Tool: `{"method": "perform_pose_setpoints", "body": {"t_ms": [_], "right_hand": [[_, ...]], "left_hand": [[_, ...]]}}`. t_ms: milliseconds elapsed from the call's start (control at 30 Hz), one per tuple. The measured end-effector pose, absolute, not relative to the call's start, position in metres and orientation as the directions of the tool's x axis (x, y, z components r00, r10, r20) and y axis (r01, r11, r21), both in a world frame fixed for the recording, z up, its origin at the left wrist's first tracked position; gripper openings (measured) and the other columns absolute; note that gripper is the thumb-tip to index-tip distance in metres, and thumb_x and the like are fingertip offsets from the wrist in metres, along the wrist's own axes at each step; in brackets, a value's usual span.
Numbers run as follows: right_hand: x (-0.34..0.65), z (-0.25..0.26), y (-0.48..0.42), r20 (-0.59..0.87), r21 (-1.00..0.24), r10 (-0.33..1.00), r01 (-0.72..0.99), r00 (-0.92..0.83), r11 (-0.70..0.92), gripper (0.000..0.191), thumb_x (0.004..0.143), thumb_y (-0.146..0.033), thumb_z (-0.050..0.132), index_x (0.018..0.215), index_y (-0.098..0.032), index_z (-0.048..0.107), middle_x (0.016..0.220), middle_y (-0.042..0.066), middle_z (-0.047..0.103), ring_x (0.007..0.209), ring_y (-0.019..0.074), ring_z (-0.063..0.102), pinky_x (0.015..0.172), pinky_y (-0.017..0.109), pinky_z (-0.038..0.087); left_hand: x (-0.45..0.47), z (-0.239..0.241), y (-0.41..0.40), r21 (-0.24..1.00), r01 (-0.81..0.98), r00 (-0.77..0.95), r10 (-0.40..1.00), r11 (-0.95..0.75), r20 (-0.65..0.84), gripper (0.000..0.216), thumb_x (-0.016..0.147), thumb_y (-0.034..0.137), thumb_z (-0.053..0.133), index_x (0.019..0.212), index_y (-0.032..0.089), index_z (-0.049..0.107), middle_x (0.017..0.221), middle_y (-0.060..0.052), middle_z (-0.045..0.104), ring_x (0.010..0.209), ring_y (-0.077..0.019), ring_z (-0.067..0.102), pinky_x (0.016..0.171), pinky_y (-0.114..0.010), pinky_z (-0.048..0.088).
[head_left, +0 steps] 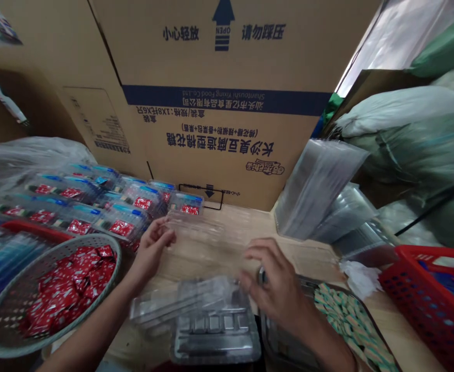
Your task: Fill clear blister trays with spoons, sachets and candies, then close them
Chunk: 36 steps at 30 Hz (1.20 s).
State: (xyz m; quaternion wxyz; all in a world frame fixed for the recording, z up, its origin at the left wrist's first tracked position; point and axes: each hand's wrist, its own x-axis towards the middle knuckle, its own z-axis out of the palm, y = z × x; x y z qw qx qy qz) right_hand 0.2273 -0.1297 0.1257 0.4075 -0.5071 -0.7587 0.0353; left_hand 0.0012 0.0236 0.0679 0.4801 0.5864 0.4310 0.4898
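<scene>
On the pale wooden table (250, 219), filled clear plastic packs (122, 225) crowd the far left, while the left hand (153, 248) pinches an empty clear plastic clamshell (207, 243) at centre, the right hand (275, 289) touches it with a hold too blurred to tell, and a stack of empty clear trays (215, 325) sits near.

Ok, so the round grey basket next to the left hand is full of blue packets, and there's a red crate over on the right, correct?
Not quite. The head view shows the round grey basket next to the left hand full of red packets, not blue ones. The red crate on the right is there as you say.
</scene>
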Motion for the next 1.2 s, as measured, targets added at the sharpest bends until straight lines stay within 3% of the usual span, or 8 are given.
{"method": "perform_pose_setpoints", "body": {"t_ms": [133, 200, 433, 600, 833, 1033, 1100, 1200], "right_hand": [[0.215, 0.084, -0.139, 0.183, -0.560, 0.896, 0.706, -0.406, 0.434, 0.037, 0.060, -0.042, 0.082, 0.075, -0.021, 0.055, 0.082, -0.002, 0.057, 0.081, 0.0174, 0.053, 0.076, 0.031, 0.041], [0.209, 0.070, -0.145, 0.118, -0.594, 0.895, 0.692, -0.430, 0.411, 0.039, 0.056, -0.039, 0.085, 0.074, -0.020, 0.056, 0.081, -0.004, 0.057, 0.080, 0.0162, 0.053, 0.080, 0.031, 0.039], [0.215, 0.086, -0.132, 0.009, -0.719, 0.922, 0.638, -0.388, 0.276, 0.020, 0.074, -0.033, 0.072, 0.078, -0.020, 0.059, 0.080, -0.002, 0.058, 0.080, 0.0153, 0.053, 0.070, 0.026, 0.037], [0.218, 0.091, -0.093, 0.087, -0.739, 0.931, 0.604, -0.356, 0.300, 0.010, 0.085, -0.018, 0.053, 0.074, -0.018, 0.055, 0.076, 0.000, 0.055, 0.071, 0.0123, 0.054, 0.064, 0.024, 0.038], [0.168, 0.109, -0.055, 0.144, -0.499, 0.760, 0.617, -0.634, 0.609, 0.008, 0.083, -0.011, 0.054, 0.085, -0.017, 0.059, 0.086, 0.004, 0.062, 0.080, 0.0167, 0.058, 0.069, 0.028, 0.043], [0.079, 0.109, -0.075, 0.258, -0.172, 0.247, 0.207, -0.934, 0.963, 0.018, 0.085, -0.010, 0.052, 0.103, -0.012, 0.054, 0.100, 0.007, 0.062, 0.087, 0.0187, 0.058, 0.066, 0.031, 0.045], [0.080, 0.111, -0.080, 0.245, -0.111, 0.225, 0.203, -0.943, 0.973, 0.009, 0.086, -0.009, 0.051, 0.093, -0.014, 0.054, 0.095, 0.006, 0.062, 0.077, 0.0171, 0.058, 0.056, 0.029, 0.043], [0.118, 0.120, -0.076, 0.354, -0.160, 0.386, 0.351, -0.852, 0.923, 0.012, 0.087, -0.007, 0.046, 0.089, -0.017, 0.053, 0.095, 0.004, 0.060, 0.071, 0.0144, 0.056, 0.055, 0.026, 0.044]], "left_hand": [[0.007, 0.008, 0.077, 0.972, 0.209, -0.101, 0.991, 0.103, -0.083, 0.051, 0.060, 0.041, 0.069, 0.101, 0.013, 0.055, 0.053, 0.008, 0.046, 0.043, -0.0099, 0.043, 0.046, -0.022, 0.036], [0.010, -0.014, 0.092, 0.959, 0.253, -0.145, 0.985, 0.130, -0.095, 0.044, 0.062, 0.037, 0.067, 0.097, 0.013, 0.055, 0.055, 0.006, 0.047, 0.045, -0.0112, 0.045, 0.047, -0.023, 0.036], [0.021, -0.023, 0.094, 0.913, 0.400, -0.224, 0.974, 0.074, 0.019, 0.035, 0.061, 0.019, 0.064, 0.095, 0.017, 0.058, 0.095, -0.008, 0.058, 0.100, -0.0271, 0.053, 0.086, -0.039, 0.041], [0.021, -0.020, 0.075, 0.921, 0.389, -0.231, 0.970, 0.027, 0.069, 0.031, 0.065, 0.018, 0.063, 0.096, 0.017, 0.058, 0.100, -0.009, 0.059, 0.105, -0.0257, 0.051, 0.092, -0.037, 0.038], [0.014, -0.019, 0.061, 0.980, 0.200, -0.147, 0.989, 0.004, 0.026, 0.011, 0.073, 0.019, 0.054, 0.083, 0.016, 0.058, 0.062, 0.002, 0.055, 0.059, -0.0123, 0.054, 0.059, -0.023, 0.043], [0.018, -0.013, 0.060, 0.995, 0.102, -0.098, 0.995, 0.008, 0.002, 0.011, 0.067, 0.017, 0.061, 0.077, 0.016, 0.058, 0.054, 0.005, 0.051, 0.052, -0.0106, 0.049, 0.054, -0.022, 0.039], [0.011, -0.001, 0.056, 0.997, 0.073, -0.049, 0.999, 0.002, 0.002, 0.015, 0.066, 0.021, 0.064, 0.079, 0.015, 0.060, 0.057, 0.004, 0.054, 0.054, -0.0111, 0.051, 0.056, -0.023, 0.040], [-0.009, 0.025, 0.043, 1.000, 0.013, 0.080, 0.997, 0.022, -0.023, 0.027, 0.069, 0.033, 0.067, 0.088, 0.015, 0.064, 0.070, -0.002, 0.063, 0.067, -0.0140, 0.058, 0.063, -0.025, 0.043]]}}
